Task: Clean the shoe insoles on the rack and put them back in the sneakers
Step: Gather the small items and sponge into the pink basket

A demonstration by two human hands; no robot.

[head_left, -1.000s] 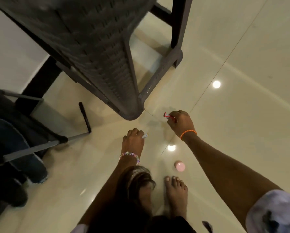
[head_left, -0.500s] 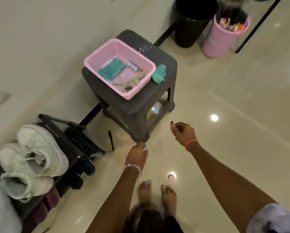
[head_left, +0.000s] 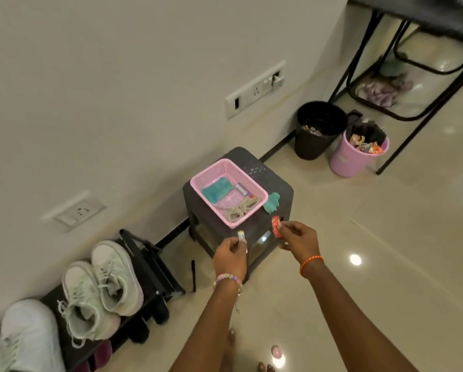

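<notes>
Item 1. Sneakers [head_left: 104, 285]: one pale pair stood side by side on the black rack [head_left: 155, 272], down and well to the left of my left hand. Insoles could not be made out from this view.

Item 2. My left hand [head_left: 230, 255]: fingers curled, pinching a small whitish tube-like piece [head_left: 241, 235] upright between thumb and fingertips. A beaded bracelet [head_left: 227, 278] sat at that wrist.

Item 3. My right hand [head_left: 300, 238]: fingers curled, pinching a small red wrapper [head_left: 275, 226] at its edge. An orange band [head_left: 311, 263] circled that wrist. The two hands were near each other but apart.

Item 4. Dark stool [head_left: 276, 181]: just beyond both hands. On it sat a pink basket [head_left: 252, 181] holding a teal cloth [head_left: 216, 190], a coil of pale laces [head_left: 241, 209] and a small tube [head_left: 241, 189]. A second teal cloth [head_left: 272, 202] lay on the stool top just right of the basket, close above my right hand.

Item 5. Further off, beyond and right of my right hand: a black bin [head_left: 315, 140] and a pink bin [head_left: 351, 159], touching or nearly so, by the wall.

Item 6. Near my feet: a small pink round object [head_left: 276, 351] on the glossy floor [head_left: 386, 237].
</notes>
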